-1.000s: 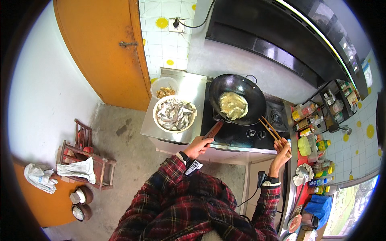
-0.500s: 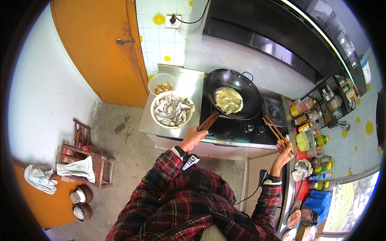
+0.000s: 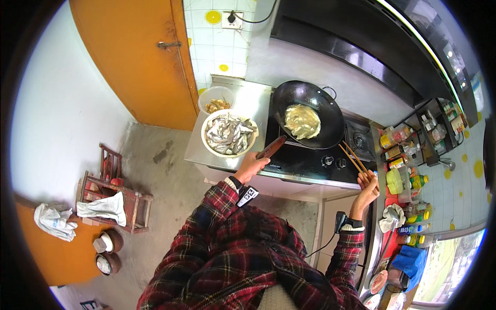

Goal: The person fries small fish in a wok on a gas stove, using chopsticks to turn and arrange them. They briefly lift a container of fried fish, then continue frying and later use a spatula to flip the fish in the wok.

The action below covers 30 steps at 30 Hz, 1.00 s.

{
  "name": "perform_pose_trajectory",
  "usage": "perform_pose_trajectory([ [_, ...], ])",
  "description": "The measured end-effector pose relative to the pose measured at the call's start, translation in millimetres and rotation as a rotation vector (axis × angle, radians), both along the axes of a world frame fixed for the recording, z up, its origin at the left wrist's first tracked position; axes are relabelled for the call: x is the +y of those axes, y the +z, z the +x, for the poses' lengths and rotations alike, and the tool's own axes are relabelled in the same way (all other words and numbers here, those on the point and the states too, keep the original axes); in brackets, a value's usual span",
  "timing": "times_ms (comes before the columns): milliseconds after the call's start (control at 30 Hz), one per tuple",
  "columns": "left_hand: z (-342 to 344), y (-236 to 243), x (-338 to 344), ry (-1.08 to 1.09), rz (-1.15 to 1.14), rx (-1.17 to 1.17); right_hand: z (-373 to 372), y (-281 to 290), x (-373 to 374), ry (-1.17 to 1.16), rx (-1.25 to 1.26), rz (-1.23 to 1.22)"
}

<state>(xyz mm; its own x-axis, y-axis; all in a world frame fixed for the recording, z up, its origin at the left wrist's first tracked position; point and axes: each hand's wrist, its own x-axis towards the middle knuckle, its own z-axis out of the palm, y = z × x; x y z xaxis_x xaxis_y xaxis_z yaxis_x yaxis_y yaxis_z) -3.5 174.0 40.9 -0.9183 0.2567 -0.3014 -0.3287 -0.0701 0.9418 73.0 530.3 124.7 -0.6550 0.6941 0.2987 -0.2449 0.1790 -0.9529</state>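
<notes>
A black wok (image 3: 325, 124) sits over the left burner of the stove, its wooden handle (image 3: 272, 147) pointing toward me and to the left. My left hand (image 3: 252, 166) is closed around the end of that handle. Pale golden, foamy-looking food (image 3: 302, 122) lies in the wok's bottom; I cannot make out its separate pieces. To the right, my right hand (image 3: 368, 187) holds a pair of wooden chopsticks (image 3: 353, 157), their tips near the wok's right edge and apart from the food. Left of the wok stands a white basket (image 3: 205, 143) full of small silvery fish (image 3: 228, 134).
Behind the basket is a clear bowl (image 3: 205, 96) with brownish food. The second burner (image 3: 360, 139) lies right of the wok. Bottles and jars (image 3: 395, 150) line the right side, near a light-green container (image 3: 394, 182). A dark range hood (image 3: 351, 46) hangs above; a wooden chair (image 3: 137, 206) stands left.
The whole view has shifted slightly. The wok's handle and my left hand have swung a little to the left, and the food in the wok looks rounder. Both hands keep their holds.
</notes>
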Motion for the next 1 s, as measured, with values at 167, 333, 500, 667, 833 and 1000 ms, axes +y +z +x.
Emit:
perform_pose_trajectory([
  [167, 4.0, -4.5, 3.0, 0.009, 0.015, 0.095, 3.2, 2.6, -0.3, -0.017, -0.013, 0.01],
  [333, 2.9, -7.5, 7.4, -0.011, -0.068, 0.013, 9.6, 1.7, 5.2, -0.04, -0.017, 0.044],
  [500, 3.4, -6.5, 4.6, -0.037, -0.008, -0.046, 3.8, -4.2, 4.0, -0.031, -0.025, 0.013],
  [667, 4.2, -3.4, 2.8, -0.052, 0.108, -0.158, -6.5, -4.3, -7.1, 0.011, -0.041, 0.01],
  [833, 15.4, 1.7, -2.0, 0.009, 0.377, -0.352, -16.1, -7.7, -14.7, 0.045, -0.057, 0.007],
  [1000, 28.2, 7.8, -5.5, 0.018, 0.407, -0.395, -22.6, -11.4, -15.6, 0.079, -0.046, -0.02],
])
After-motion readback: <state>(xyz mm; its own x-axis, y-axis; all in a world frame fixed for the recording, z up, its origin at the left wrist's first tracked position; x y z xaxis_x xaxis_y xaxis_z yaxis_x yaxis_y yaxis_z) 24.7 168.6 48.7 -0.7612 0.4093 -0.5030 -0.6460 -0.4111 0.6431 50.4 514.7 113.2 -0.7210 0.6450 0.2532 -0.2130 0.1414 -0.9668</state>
